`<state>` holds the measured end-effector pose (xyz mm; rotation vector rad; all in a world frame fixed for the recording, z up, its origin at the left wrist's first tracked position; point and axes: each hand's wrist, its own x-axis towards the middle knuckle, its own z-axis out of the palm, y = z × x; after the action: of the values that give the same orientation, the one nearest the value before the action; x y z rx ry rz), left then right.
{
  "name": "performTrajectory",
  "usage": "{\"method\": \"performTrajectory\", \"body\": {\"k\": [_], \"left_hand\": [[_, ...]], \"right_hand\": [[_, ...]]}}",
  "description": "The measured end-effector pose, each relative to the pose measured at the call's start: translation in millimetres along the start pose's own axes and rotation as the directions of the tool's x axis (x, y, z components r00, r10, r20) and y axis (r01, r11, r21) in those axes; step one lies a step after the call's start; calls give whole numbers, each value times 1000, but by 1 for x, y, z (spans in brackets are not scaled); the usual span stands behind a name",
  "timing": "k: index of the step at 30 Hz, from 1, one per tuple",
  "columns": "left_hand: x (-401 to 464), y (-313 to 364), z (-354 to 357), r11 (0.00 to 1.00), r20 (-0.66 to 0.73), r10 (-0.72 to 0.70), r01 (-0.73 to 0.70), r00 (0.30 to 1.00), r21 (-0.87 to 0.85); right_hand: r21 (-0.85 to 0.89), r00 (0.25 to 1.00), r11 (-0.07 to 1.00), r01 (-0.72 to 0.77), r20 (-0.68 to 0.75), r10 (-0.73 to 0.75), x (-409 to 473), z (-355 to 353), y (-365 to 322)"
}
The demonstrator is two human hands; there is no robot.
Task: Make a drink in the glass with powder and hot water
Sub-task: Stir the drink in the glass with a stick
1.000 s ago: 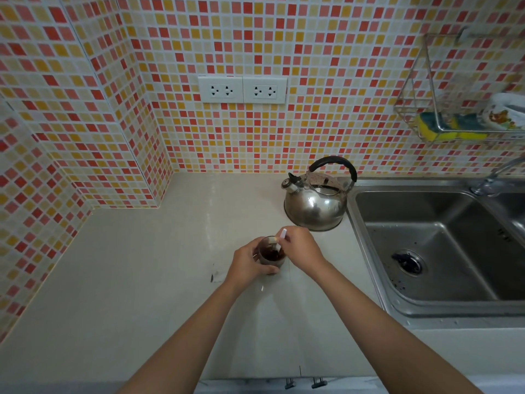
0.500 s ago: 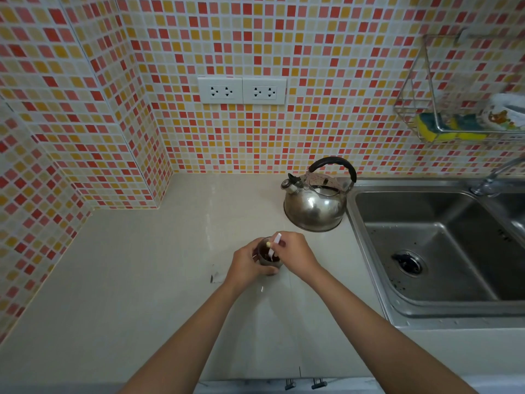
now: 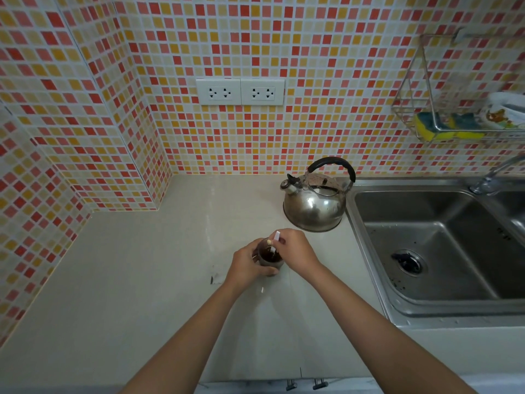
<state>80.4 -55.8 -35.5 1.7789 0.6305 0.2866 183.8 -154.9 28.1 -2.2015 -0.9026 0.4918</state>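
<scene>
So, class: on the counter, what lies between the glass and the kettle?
Nothing rests there: the head view shows bare countertop between the glass and the kettle; only the right hand reaches over part of it.

kettle (image 3: 312, 211): shiny metal | sink (image 3: 426, 305): brushed steel | counter (image 3: 136, 280): smooth matt | wall tiles (image 3: 326, 81): glossy

Small clear glass (image 3: 269, 258), upright on counter, wrapped by left hand (image 3: 246, 264) from its left side. Dark brown liquid inside, filling most of it. Pale stirrer (image 3: 275, 240), white upper end, tilted, lower end dipped in liquid, pinched by right hand (image 3: 295, 248) just above rim. Steel kettle (image 3: 314, 203) beyond right hand, upright, black handle.
</scene>
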Motion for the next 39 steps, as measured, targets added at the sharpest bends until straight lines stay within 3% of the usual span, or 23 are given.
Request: {"method": "performTrajectory", "body": {"k": [5,11,18,39], "left_hand": [[0,0,0,1000,3,4,-4,1000,-5],[-1,1,-1,1000,12,17,-18,1000,12],[0,2,0,1000,0,6,-6,1000,6],[-1,4,-1,1000,-5,-7,7,1000,24]], "right_hand": [[-5,996,996,-88,-26,88,1,-3,9],[12,1000,1000,-13,-2,13,-1,8,-1],[14,996,997,-81,-32,81,2,-4,8],[81,995,995,-51,-82,58,-5,4,-1]]}}
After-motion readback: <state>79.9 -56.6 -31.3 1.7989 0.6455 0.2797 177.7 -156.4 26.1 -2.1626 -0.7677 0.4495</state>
